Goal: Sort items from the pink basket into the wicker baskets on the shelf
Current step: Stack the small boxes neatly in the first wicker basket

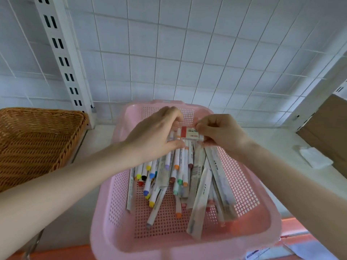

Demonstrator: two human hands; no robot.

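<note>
Sorting is judged barely begun: the pink basket (105,231) holds many markers (180,158) and paper-sleeved sticks (199,203), the wicker basket (37,139) shows nothing inside, the left hand (154,134) grips markers, and the right hand (223,134) pinches a small eraser (191,133).

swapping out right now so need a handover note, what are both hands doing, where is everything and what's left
Left hand: over the far ends of the markers, fingers curved; whether it grips them is unclear.
Right hand: pinches a small white and red pack just above the pile.
Pink basket: holds the markers and long paper-wrapped sticks.
Wicker basket: stands to its left; its inside does not show.
Done: nothing that can be confirmed.
Left: put the pack in a wicker basket, then sort the rest.
</note>
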